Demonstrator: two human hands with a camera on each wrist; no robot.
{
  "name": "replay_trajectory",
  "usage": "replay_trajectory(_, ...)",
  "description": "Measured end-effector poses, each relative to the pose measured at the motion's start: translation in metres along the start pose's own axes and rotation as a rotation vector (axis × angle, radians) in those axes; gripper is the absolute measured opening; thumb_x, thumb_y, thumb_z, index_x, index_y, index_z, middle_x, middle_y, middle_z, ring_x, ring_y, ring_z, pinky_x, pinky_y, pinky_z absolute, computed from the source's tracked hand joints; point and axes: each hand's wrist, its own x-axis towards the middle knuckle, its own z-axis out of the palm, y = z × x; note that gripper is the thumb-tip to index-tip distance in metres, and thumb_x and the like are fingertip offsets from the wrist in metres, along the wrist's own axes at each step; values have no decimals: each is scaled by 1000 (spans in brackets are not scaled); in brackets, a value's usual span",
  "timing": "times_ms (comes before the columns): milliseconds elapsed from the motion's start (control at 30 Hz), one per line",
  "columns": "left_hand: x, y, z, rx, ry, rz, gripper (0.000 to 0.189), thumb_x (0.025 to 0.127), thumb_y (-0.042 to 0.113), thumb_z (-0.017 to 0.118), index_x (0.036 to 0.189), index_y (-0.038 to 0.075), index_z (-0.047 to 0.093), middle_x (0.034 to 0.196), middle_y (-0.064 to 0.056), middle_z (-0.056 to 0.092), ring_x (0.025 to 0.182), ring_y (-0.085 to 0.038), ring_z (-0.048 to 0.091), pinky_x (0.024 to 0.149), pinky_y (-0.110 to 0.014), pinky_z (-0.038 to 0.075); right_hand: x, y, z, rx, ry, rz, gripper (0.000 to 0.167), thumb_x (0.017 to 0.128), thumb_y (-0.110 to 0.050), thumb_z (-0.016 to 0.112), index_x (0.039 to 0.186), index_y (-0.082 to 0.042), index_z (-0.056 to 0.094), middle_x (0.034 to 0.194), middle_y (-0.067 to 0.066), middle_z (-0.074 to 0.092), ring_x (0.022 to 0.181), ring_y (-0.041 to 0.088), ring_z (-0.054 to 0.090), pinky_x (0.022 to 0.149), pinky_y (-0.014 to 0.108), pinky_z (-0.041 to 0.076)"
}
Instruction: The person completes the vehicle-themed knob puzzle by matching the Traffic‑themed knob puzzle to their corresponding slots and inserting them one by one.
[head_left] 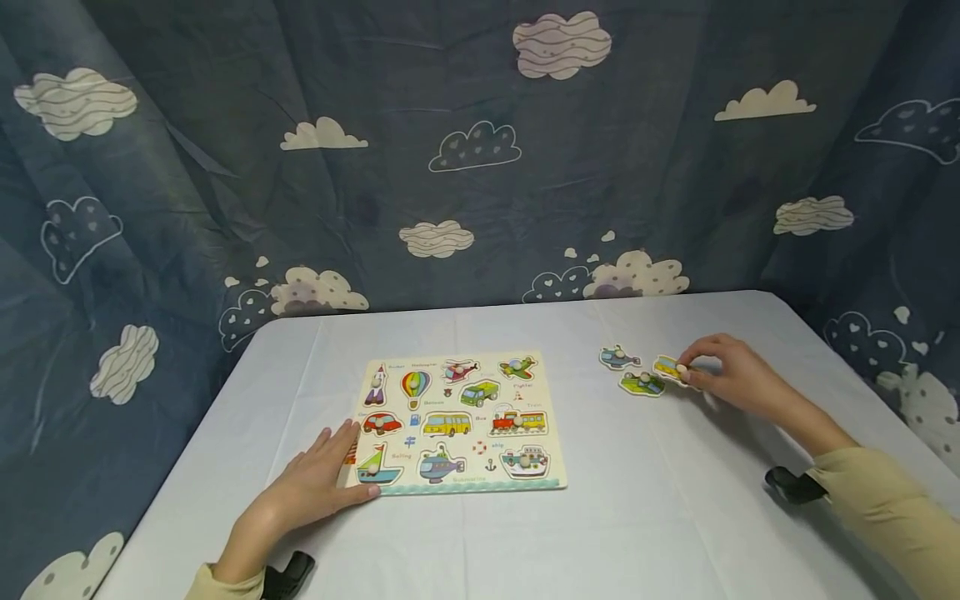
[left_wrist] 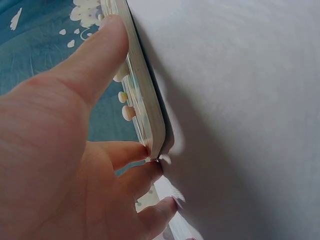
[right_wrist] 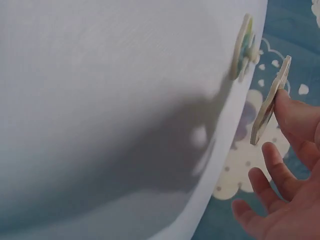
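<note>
A wooden knob puzzle board (head_left: 483,446) with printed vehicles lies on the table. My left hand (head_left: 318,473) rests at its lower left corner with fingers extended along the left edge; the thumb lies on the front edge, and the left wrist view shows the board's side (left_wrist: 150,115) by the fingertips. Over at the right, my right hand (head_left: 738,377) pinches a yellow bus puzzle piece (head_left: 667,367) by its knob between thumb and forefinger. In the right wrist view this piece (right_wrist: 270,102) appears edge-on, raised off the cloth, the other fingers spread below.
Beside the held piece lie a blue-grey submarine piece (head_left: 618,358) and a green vehicle piece (head_left: 641,384). A white cloth (head_left: 585,542) covers the table. Behind it hangs a dark curtain (head_left: 450,83) with cloud prints. Each wrist wears a black camera (head_left: 795,485).
</note>
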Motion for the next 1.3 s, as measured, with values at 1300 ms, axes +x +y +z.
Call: replay_trajectory(1300, 3, -1, 2, 7, -12, -19, 106, 79, 61, 72, 153, 0, 28, 156, -24, 28, 141, -52, 20, 102, -73, 22, 15, -101, 46, 198, -88, -195, 16, 83, -16, 81, 95, -21, 72, 122, 11, 57, 115, 32, 50, 95, 58, 40)
